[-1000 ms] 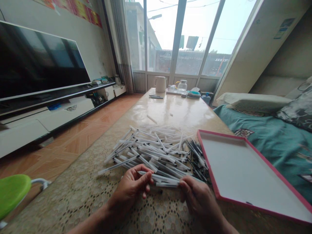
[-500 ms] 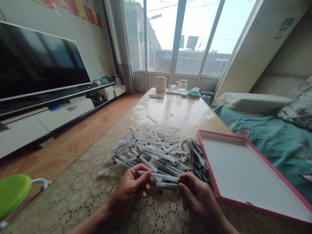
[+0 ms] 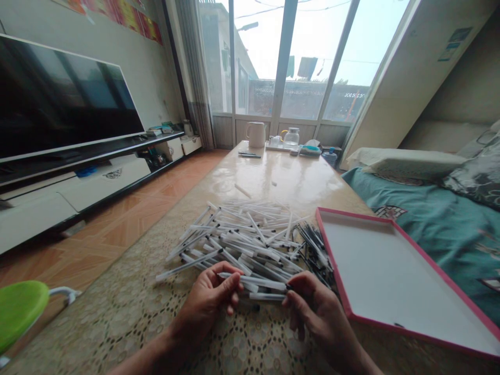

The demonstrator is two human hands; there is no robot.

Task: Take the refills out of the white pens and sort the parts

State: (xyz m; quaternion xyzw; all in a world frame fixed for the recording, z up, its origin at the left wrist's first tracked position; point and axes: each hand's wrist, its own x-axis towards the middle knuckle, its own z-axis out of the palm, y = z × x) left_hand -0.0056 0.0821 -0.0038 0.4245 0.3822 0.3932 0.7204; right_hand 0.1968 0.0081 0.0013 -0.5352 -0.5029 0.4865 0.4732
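Note:
A white pen (image 3: 261, 283) with a pointed tip at its left and a black end at its right is held level between my hands. My left hand (image 3: 213, 297) pinches its tip half between thumb and fingers. At the black end, the thumb and forefinger of my right hand (image 3: 320, 310) are closed on the pen. Just below it lies another white pen barrel (image 3: 267, 296). Beyond my hands spreads a heap of white pens (image 3: 250, 234), many with black ends. Thin dark pen parts (image 3: 315, 247) are bunched to its right; their exact kind is unclear.
A shallow white tray with a pink rim (image 3: 335, 265) lies at the right, a small black piece (image 3: 399, 325) inside. A beige kettle (image 3: 257, 135) and a glass jug (image 3: 292, 137) stand at the table's far end. A green stool (image 3: 23, 312) is at the left.
Both hands keep their hold on the pen, and have shifted only slightly. The heap and tray have stayed as they were.

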